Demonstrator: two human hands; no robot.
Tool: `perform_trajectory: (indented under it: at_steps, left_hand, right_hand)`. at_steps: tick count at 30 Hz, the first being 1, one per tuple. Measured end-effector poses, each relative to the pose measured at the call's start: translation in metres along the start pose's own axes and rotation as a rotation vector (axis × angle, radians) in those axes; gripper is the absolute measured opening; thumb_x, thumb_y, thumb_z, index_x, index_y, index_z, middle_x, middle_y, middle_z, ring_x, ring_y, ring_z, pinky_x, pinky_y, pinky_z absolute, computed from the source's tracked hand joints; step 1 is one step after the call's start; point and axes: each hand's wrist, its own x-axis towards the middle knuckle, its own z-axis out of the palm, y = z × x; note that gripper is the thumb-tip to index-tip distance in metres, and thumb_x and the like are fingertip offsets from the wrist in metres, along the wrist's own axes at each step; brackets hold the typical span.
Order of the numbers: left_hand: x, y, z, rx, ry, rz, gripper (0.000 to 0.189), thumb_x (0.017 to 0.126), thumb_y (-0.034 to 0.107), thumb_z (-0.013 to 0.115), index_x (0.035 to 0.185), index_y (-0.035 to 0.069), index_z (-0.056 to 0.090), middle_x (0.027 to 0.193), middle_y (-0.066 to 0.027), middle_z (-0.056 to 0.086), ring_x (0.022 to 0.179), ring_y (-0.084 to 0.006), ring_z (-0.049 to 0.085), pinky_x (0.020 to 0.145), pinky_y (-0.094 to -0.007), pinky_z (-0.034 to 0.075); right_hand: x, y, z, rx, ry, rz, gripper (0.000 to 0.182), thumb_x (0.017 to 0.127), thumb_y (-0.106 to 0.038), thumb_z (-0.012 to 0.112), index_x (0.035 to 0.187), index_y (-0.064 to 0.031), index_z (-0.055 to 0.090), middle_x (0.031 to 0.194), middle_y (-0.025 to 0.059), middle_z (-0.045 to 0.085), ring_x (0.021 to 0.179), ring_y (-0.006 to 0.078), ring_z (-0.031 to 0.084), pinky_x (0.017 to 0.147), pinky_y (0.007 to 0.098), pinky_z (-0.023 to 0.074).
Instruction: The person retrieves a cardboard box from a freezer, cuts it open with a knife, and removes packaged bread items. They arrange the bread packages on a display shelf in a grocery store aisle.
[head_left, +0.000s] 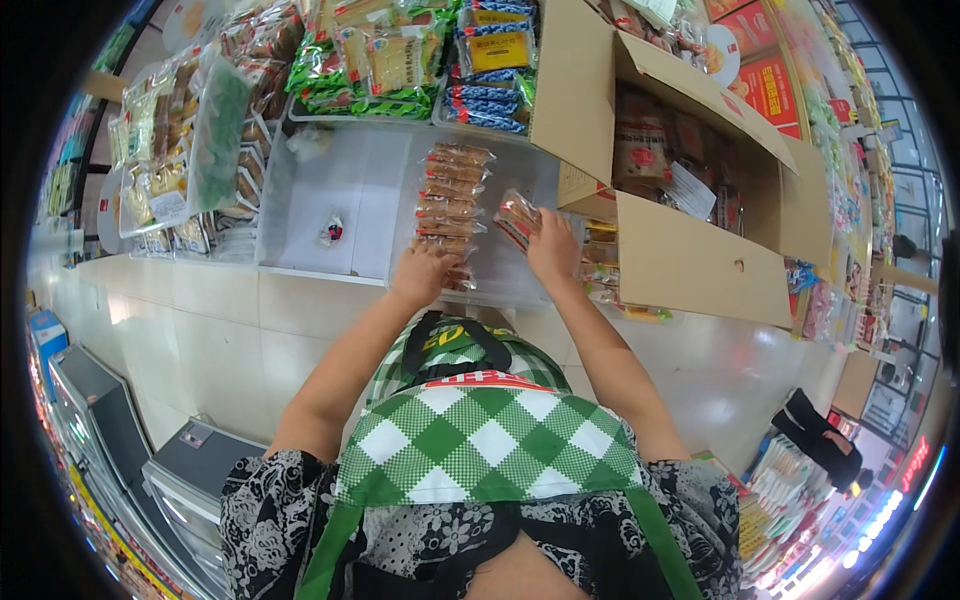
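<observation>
In a clear plastic bin (487, 289), brown packaged bread slices (454, 187) stand in a row along the left side. My left hand (424, 274) lies over the near end of that row, fingers touching the wrappers; whether it grips any of them is hidden. My right hand (555, 244) holds a wrapped brown bread pack (517, 219), tilted, above the right part of the same bin. Right of the bin, an open cardboard carton (697, 255) contains more packs in similar brown wrapping (641, 142) and a white paper sheet (688, 189).
On the left, a neighbouring bin (337, 169) holds a small wrapped item (331, 229) and a crumpled clear bag (307, 142). Green packs (397, 64) and blue packs (491, 67) fill bins behind. The carton's flaps overhang the display. A person (821, 442) is farther off at right.
</observation>
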Motion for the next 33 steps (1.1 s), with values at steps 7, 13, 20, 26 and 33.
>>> perform_trajectory:
  at_steps: [7, 13, 20, 26, 33]
  left_hand:
    - [0.018, 0.022, -0.003, 0.054, 0.095, 0.112, 0.092, 0.055, 0.046, 0.081, 0.136, 0.024, 0.042, 0.139, -0.0132, 0.034, 0.131, -0.0378, 0.028, 0.105, -0.0546, 0.025]
    - [0.038, 0.002, -0.003, 0.181, 0.19, 0.034, 0.1, 0.054, 0.062, 0.073, 0.138, 0.023, 0.037, 0.143, -0.0133, 0.032, 0.135, -0.0343, 0.025, 0.105, -0.0566, 0.024]
    - [0.059, 0.009, -0.009, 0.142, 0.199, -0.016, 0.094, 0.056, 0.059, 0.076, 0.134, 0.02, 0.041, 0.139, -0.0136, 0.033, 0.131, -0.0355, 0.028, 0.105, -0.0567, 0.021]
    - [0.036, 0.009, -0.021, 0.03, 0.15, 0.039, 0.093, 0.058, 0.054, 0.079, 0.136, 0.02, 0.04, 0.144, -0.0154, 0.03, 0.137, -0.0356, 0.022, 0.107, -0.0588, 0.018]
    - [0.12, 0.047, -0.049, 0.049, 0.208, 0.243, 0.076, 0.07, 0.03, 0.074, 0.136, 0.012, 0.04, 0.141, -0.0164, 0.036, 0.134, -0.0341, 0.03, 0.11, -0.0534, 0.02]
  right_hand:
    - [0.069, -0.005, 0.036, -0.135, 0.154, -0.095, 0.039, 0.078, 0.0, 0.054, 0.116, -0.0105, 0.055, 0.119, 0.0125, 0.052, 0.116, 0.0324, 0.046, 0.095, 0.0412, 0.0428]
    - [0.096, 0.002, 0.057, -0.159, 0.154, 0.097, 0.035, 0.083, -0.004, 0.052, 0.118, -0.0088, 0.054, 0.125, 0.0139, 0.049, 0.12, 0.0346, 0.043, 0.098, 0.0411, 0.0402]
    - [0.126, -0.003, 0.043, -0.131, -0.124, 0.347, 0.037, 0.085, -0.009, 0.053, 0.12, 0.0031, 0.049, 0.126, 0.021, 0.047, 0.12, 0.037, 0.044, 0.101, 0.0439, 0.0365]
    - [0.099, -0.014, 0.041, 0.104, 0.073, 0.38, 0.064, 0.08, -0.01, 0.062, 0.133, 0.0071, 0.032, 0.136, 0.0285, 0.037, 0.125, 0.0413, 0.039, 0.106, 0.0449, 0.032]
    - [0.071, -0.007, 0.077, 0.349, 0.328, 0.391, 0.088, 0.075, -0.008, 0.066, 0.142, 0.0073, 0.01, 0.141, 0.0326, 0.028, 0.125, 0.0445, 0.039, 0.102, 0.0439, 0.0378]
